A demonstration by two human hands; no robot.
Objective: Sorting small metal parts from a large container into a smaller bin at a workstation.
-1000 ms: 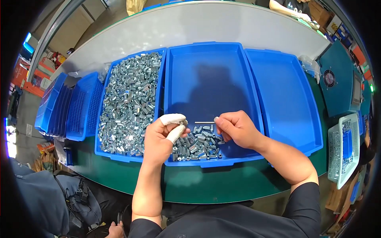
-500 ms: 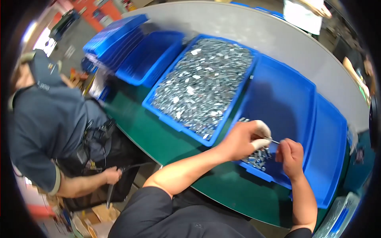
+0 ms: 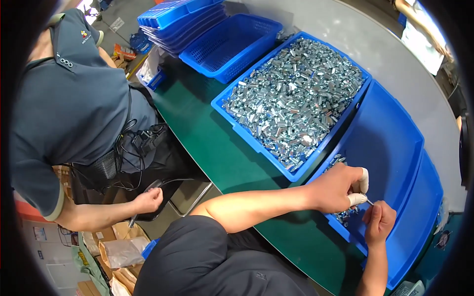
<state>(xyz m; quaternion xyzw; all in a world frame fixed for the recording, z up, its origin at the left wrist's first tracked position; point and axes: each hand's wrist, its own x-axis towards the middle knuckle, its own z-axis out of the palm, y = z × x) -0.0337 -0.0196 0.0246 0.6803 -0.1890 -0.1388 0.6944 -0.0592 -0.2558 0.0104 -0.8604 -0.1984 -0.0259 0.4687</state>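
My left hand [image 3: 333,187], with white finger covers on thumb and forefinger, is closed in a pinch over the near left part of a blue tray [image 3: 397,121]. What sits between its fingertips is too small and hidden to make out. My right hand [image 3: 379,221] is closed around a thin metal rod [image 3: 370,202], whose far end meets the left thumb tip. Small shiny metal pieces [image 3: 348,213] lie in the tray beneath and beside the left hand, partly covered by it.
A blue tray heaped with metal pieces [image 3: 296,98] stands to the left on the green table [image 3: 207,130]. Beyond it are a blue basket [image 3: 237,47] and stacked blue trays [image 3: 177,22]. Another blue tray [image 3: 424,197] lies at right. A co-worker [image 3: 94,113] stands at left.
The view has shifted, so the trays and my hands appear farther right. Both hands keep their closed grips, with the rod still between them.
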